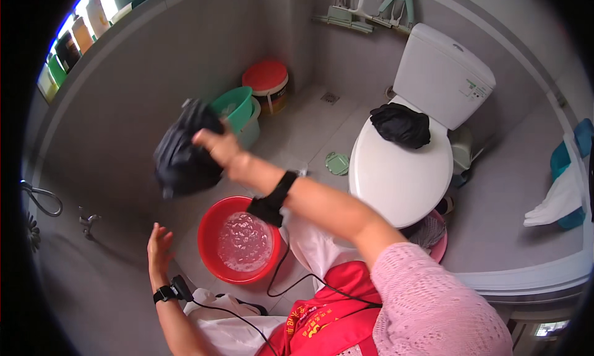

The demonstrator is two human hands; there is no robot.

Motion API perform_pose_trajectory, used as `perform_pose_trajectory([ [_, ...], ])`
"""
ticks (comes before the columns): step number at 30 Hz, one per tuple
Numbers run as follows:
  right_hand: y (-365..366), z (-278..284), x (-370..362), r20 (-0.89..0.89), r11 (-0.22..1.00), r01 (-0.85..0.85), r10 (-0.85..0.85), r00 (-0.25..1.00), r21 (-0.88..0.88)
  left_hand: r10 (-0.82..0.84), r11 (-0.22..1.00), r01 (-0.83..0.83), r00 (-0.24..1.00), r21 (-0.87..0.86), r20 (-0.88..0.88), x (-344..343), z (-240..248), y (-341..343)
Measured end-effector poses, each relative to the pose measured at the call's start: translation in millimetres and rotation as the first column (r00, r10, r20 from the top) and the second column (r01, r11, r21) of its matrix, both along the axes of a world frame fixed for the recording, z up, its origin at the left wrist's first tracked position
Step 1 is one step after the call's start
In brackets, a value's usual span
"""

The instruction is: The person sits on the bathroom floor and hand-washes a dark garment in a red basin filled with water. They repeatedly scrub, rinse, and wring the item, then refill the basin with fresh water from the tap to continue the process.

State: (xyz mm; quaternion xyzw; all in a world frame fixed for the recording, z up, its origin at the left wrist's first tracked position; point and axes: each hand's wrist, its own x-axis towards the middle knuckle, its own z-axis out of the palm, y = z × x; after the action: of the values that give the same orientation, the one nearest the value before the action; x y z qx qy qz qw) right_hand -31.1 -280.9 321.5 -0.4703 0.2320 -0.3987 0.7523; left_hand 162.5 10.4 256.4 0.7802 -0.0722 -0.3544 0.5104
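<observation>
My right hand [219, 148] is closed on a bunched dark cloth [185, 158], which looks like a garment and is slightly blurred. It holds the cloth up on the left, beyond a red basin [208, 247]. Foamy water [244, 241] fills much of that basin, which stands on the floor before me. Left of the basin, my left hand [159, 247] is raised, fingers apart, with nothing in it. A second bundle of black cloth [401, 125] lies on the closed lid of a white toilet [402, 176]. Both wrists wear black straps.
Green tubs [234, 105] and a red-lidded bucket [266, 83] stand by the back wall. A green drain cover [337, 163] is on the tiled floor. A pink basin [438, 247] sits beside the toilet. A tap [88, 220] juts from the left wall. Black cables run across my red apron [334, 319].
</observation>
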Motion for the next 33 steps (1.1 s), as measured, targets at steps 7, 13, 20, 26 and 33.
perform_pose_trajectory([
  [7, -118, 85, -207, -0.205, 1.000, -0.013, 0.007, 0.979, -0.026, -0.335, 0.930, 0.272, 0.904, 0.249, 0.265, 31, -33, 4],
  [13, -133, 68, -361, -0.597, 0.831, 0.056, -0.442, 0.670, -0.553, -0.388, 0.921, 0.359, 0.836, 0.148, 0.388, -11, -11, -19],
  [20, -128, 16, -422, -0.859, 0.825, -0.306, -0.510, -0.039, -0.475, -0.532, 0.846, 0.451, 0.747, 0.284, 0.399, -21, -19, -24],
  [26, -110, 79, -381, -0.744, 0.718, -0.524, -0.632, -0.217, -0.457, -0.534, 0.843, 0.426, 0.737, 0.329, 0.415, -17, -18, -17],
  [33, -53, 151, -218, -0.627, 0.301, -0.605, -0.637, 0.448, -0.738, -0.546, 0.837, 0.393, 0.653, 0.382, 0.525, -15, -12, -18],
])
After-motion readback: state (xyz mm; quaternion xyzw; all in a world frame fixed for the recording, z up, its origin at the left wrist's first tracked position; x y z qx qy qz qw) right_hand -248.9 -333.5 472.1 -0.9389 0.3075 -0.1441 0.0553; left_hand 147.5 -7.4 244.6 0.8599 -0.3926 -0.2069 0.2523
